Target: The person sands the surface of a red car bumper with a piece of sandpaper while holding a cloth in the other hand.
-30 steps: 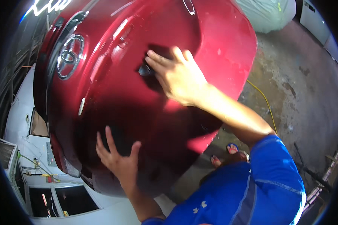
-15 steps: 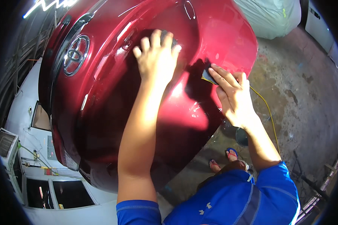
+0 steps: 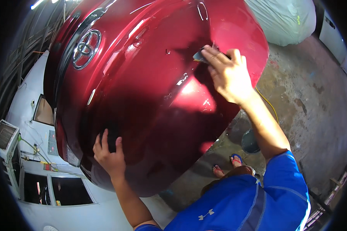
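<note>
A glossy, wet red car hood [image 3: 142, 96] with water drops fills the middle of the view. Near its front left, my left hand [image 3: 110, 156] rests with fingers spread and nothing visible in it; its dark shadow falls ahead of the fingertips. My right hand [image 3: 229, 75] presses a thin grey pad with a yellow edge [image 3: 199, 57] against the panel, right of centre. Fingers cover most of the pad, so its exact kind is unclear. A chrome oval emblem [image 3: 86, 50] sits on the car's nose at the left.
A dark bucket [image 3: 250, 141] stands on the concrete floor beside my sandalled feet [image 3: 236, 159]. A yellow hose [image 3: 268, 102] runs along the floor. Beyond the hood is a pale covered bulk [image 3: 287, 23]. An air conditioner unit [image 3: 7, 133] is on the left wall.
My left hand has moved from the middle of the hood toward the near left. My right hand has slid the pad farther away and slightly left.
</note>
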`<state>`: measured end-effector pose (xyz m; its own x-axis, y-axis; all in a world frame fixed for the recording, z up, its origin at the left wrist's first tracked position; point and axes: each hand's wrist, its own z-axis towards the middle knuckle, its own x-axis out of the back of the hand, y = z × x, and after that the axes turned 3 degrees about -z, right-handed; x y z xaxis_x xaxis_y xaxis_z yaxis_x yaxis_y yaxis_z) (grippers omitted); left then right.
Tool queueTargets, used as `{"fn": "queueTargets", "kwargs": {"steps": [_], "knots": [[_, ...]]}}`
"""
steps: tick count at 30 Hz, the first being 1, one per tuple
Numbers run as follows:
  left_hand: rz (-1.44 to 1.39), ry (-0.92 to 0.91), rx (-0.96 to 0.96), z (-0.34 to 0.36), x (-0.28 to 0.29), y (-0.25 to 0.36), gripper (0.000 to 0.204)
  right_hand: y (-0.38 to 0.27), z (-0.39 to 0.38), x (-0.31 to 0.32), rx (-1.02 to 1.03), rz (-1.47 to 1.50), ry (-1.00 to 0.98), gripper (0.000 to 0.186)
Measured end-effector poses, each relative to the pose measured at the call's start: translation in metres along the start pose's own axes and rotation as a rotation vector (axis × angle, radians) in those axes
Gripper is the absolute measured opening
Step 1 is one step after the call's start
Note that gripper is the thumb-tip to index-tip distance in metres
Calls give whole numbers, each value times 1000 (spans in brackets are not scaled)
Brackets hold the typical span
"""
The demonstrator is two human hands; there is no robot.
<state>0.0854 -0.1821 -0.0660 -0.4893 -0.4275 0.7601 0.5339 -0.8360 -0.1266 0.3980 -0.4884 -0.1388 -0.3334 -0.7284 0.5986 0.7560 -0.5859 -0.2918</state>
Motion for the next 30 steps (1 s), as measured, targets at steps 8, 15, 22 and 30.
{"fn": "queueTargets", "kwargs": {"steps": [8,15,22,30], "knots": [[26,25,37,1,2,-23,53,-2,47,-36,92,-92,0,48],[61,55,41,-2,1,-24,54,23,80,-19,278,-42,-255,44],[59,44,53,-6,6,-25,53,26,81,-10,419,-46,-222,42],[85,68,36,-9,9,-31,53,27,26,-22,549,-115,-139,57]]}}
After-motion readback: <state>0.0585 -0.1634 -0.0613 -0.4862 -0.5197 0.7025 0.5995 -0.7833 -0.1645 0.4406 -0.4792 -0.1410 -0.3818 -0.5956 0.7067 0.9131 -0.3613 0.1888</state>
